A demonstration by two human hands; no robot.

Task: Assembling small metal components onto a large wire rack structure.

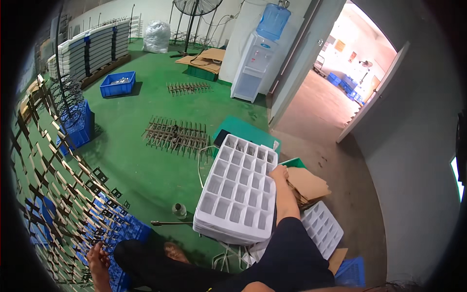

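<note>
In the head view the white tray [238, 187], top of a stack, stands in front of the person between the two hands, farther out than the left one. Its long axis runs away from the body, the far end leaning a little to the right.

The right hand [279, 173] is the nearer: it is at the tray's right long side, toward the far end, fingers curled by the rim. Whether it grips the rim or only rests there, I cannot tell.

The left hand [98, 263] is well apart from both the right hand and the tray, low at the left, its fingers raised by the rack [63, 187], with its small black parts [100, 175]. Whether it pinches one of them does not show clearly.

So the relation that seems to matter most is sideways: rack at the left hand, tray at the right, with a stretch of green floor [126, 163] between. A jar [179, 210] and a rod [170, 223] lie in that gap, just left of the stack's near end.

Right of the stack are cardboard [306, 184] and a second tray [322, 228], lying tilted. A blue crate [134, 228] is near the left hand.
</note>
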